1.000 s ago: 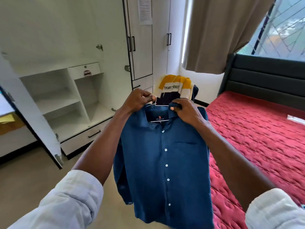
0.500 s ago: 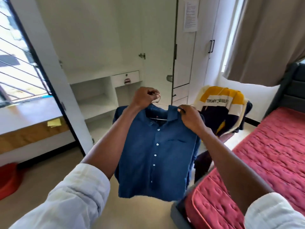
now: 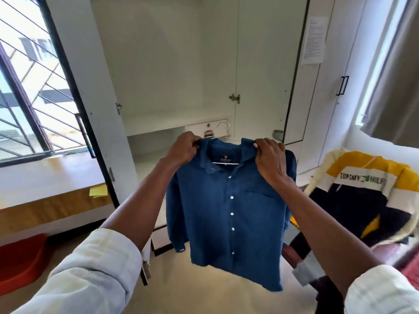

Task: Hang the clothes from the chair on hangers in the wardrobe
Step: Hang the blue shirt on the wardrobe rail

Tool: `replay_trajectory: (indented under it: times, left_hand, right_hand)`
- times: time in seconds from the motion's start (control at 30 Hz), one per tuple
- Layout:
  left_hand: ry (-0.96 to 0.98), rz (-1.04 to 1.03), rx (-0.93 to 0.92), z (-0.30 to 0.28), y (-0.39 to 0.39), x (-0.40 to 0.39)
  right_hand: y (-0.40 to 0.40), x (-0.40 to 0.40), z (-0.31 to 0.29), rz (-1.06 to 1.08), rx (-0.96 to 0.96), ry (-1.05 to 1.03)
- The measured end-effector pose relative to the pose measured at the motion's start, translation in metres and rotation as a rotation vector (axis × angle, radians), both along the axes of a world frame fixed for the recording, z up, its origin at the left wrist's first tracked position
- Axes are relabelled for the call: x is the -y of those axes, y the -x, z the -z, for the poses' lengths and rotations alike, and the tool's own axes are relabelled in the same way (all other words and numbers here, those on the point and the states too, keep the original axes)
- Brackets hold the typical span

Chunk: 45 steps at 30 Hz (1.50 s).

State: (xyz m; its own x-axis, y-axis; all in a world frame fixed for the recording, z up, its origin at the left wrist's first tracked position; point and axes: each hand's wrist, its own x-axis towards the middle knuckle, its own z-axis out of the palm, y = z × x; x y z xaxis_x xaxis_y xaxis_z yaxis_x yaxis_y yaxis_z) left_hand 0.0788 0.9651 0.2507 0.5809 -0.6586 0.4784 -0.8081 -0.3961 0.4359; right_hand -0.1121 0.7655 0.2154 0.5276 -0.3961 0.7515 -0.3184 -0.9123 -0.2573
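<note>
- Nearest, both forearms reach forward out of rolled pale sleeves; the left hand (image 3: 184,150) pinches the left shoulder of the blue shirt (image 3: 229,211) and the right hand (image 3: 271,162) grips the right shoulder by the collar, fingers curled into the cloth.
- The shirt hangs buttoned on a thin wire hanger (image 3: 223,134), held in the air in front of the open wardrobe (image 3: 172,64) — not yet inside it.
- The hook stands free above the collar with neither hand on it; if either grip loosens, I judge the hanger could tip and one shoulder slide off.
- To the right, a yellow, white and navy striped top (image 3: 362,184) lies draped over the chair, waiting its turn.
- Farthest, the wardrobe interior shows no rail in view — the hook will have to be lifted blind, and it may miss or catch on the door edge.
</note>
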Motion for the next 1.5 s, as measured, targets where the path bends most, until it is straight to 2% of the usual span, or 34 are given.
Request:
replay_trajectory:
  times: [0.07, 0.17, 0.3, 0.5, 0.6, 0.73, 0.83, 0.93, 1.17, 1.4, 1.5]
  left_hand:
    - [0.024, -0.048, 0.051, -0.007, -0.036, 0.017]
    - [0.134, -0.129, 0.032, -0.025, -0.094, 0.045]
    - [0.144, -0.076, -0.042, -0.063, -0.163, 0.081]
    - [0.228, -0.039, 0.052, -0.117, -0.256, 0.127]
    - [0.251, -0.034, 0.155, -0.149, -0.305, 0.158]
    - [0.283, -0.020, 0.093, -0.207, -0.373, 0.191]
    - [0.263, 0.007, 0.230, -0.248, -0.428, 0.218]
    - [0.378, 0.002, 0.315, -0.296, -0.485, 0.250]
    - [0.504, -0.016, 0.425, -0.389, -0.590, 0.312]
    - [0.609, -0.025, 0.452, -0.433, -0.684, 0.380]
    - [0.592, -0.074, 0.465, -0.449, -0.717, 0.411]
  right_hand:
    - [-0.042, 0.020, -0.007, -0.004, 0.024, 0.039]
    - [-0.109, 0.050, -0.028, -0.002, 0.045, 0.079]
    - [-0.185, 0.096, -0.065, 0.008, 0.078, 0.117]
    - [-0.280, 0.152, -0.127, -0.029, 0.158, 0.217]
    - [-0.332, 0.179, -0.167, -0.006, 0.170, 0.270]
    - [-0.402, 0.215, -0.222, 0.021, 0.201, 0.371]
    - [-0.452, 0.242, -0.265, 0.047, 0.236, 0.433]
    - [-0.505, 0.271, -0.310, 0.074, 0.262, 0.466]
    - [-0.595, 0.336, -0.394, 0.150, 0.293, 0.544]
    - [-0.675, 0.393, -0.445, 0.227, 0.271, 0.635]
    - [-0.710, 0.416, -0.465, 0.274, 0.284, 0.696]
